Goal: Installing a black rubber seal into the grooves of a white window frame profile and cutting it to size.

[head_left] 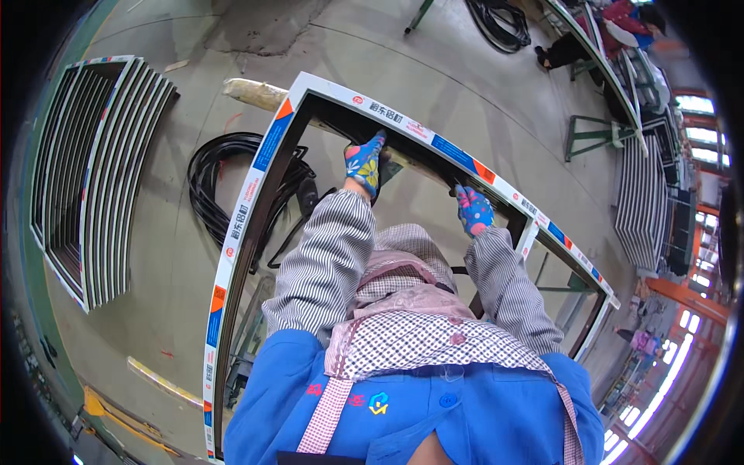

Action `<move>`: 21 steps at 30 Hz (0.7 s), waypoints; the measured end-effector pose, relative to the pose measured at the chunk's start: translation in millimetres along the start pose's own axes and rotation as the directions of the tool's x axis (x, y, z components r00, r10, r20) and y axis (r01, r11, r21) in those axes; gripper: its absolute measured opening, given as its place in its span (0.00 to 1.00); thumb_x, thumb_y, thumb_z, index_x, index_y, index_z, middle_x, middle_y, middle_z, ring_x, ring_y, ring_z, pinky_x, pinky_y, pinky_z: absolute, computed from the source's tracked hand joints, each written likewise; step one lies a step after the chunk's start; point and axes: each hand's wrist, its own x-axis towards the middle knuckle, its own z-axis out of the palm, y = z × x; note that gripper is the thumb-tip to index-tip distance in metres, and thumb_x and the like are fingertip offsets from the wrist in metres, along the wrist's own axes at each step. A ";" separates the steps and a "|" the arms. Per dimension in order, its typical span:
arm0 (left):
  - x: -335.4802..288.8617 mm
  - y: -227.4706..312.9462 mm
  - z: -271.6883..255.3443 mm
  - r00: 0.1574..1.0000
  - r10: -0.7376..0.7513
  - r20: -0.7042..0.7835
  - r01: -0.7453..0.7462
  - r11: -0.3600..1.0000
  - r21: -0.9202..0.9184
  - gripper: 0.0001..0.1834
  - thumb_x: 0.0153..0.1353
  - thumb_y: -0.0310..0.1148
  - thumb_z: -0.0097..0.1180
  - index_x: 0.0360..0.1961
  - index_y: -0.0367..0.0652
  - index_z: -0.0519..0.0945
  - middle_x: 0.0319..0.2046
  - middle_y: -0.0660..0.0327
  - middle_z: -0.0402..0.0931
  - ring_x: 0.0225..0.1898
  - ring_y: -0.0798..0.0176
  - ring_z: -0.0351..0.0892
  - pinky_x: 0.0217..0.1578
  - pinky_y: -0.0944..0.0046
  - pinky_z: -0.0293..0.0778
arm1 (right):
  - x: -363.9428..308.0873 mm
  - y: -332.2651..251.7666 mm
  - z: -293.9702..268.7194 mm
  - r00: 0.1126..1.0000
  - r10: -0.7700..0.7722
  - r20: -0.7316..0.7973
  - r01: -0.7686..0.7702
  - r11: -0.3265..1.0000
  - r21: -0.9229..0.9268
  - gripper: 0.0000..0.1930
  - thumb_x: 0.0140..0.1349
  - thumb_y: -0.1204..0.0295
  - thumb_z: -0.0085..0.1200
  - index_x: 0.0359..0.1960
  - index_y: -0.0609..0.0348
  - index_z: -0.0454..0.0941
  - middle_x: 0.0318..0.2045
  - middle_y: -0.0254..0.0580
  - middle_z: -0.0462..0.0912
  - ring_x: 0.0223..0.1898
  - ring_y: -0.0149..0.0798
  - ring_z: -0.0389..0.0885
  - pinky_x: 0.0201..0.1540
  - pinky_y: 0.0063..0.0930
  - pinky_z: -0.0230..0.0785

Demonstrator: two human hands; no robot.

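A large window frame [267, 159], its face covered in white, blue and orange film, surrounds my arms. My left hand [364, 167], in a blue flowered glove, is closed at the inner side of the far bar, on a black rubber strip. Farther right along the same bar, my right hand [473, 209] in a matching glove has its fingers pinched together by the dark inner edge; the strip there is hard to separate from the frame. A coil of black rubber strip [205, 182] lies on the floor at the left, with a loose length trailing toward me.
Stacked frames [105, 186] stand at the left, and more stacked frames [642, 201] at the right. A worn wooden bar [256, 94] sticks out beneath the far left corner. Another black coil [500, 23] lies on the far floor. A co-worker [620, 23] is by a green stand [593, 139].
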 end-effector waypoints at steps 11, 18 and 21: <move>-0.5 -5.9 14.0 0.997 -0.038 -0.068 0.028 0.988 -0.151 0.10 0.51 0.29 0.65 0.35 0.44 0.80 0.28 0.65 0.78 0.20 0.69 0.72 0.22 0.71 0.70 | 5.3 -4.6 -6.5 0.997 0.072 -0.002 -0.071 0.977 -0.200 0.19 0.65 0.52 0.40 0.31 0.55 0.74 0.30 0.52 0.79 0.34 0.55 0.77 0.36 0.47 0.68; -3.6 -0.3 17.7 0.988 -0.087 -0.131 0.065 0.985 -0.162 0.09 0.51 0.30 0.65 0.33 0.43 0.80 0.25 0.66 0.77 0.20 0.70 0.72 0.21 0.71 0.69 | 1.0 -64.9 -11.5 0.772 -0.534 -0.346 0.346 0.809 -0.475 0.29 0.50 0.59 0.59 0.55 0.53 0.68 0.52 0.47 0.70 0.50 0.49 0.72 0.52 0.43 0.64; -0.5 -2.2 11.4 0.989 -0.134 -0.064 0.116 0.966 -0.232 0.08 0.52 0.30 0.64 0.33 0.43 0.80 0.23 0.65 0.76 0.17 0.70 0.71 0.18 0.71 0.68 | 38.7 -109.8 -2.2 0.803 -0.547 -0.237 0.350 0.755 -0.555 0.36 0.49 0.61 0.60 0.61 0.54 0.61 0.57 0.45 0.65 0.53 0.45 0.70 0.55 0.40 0.62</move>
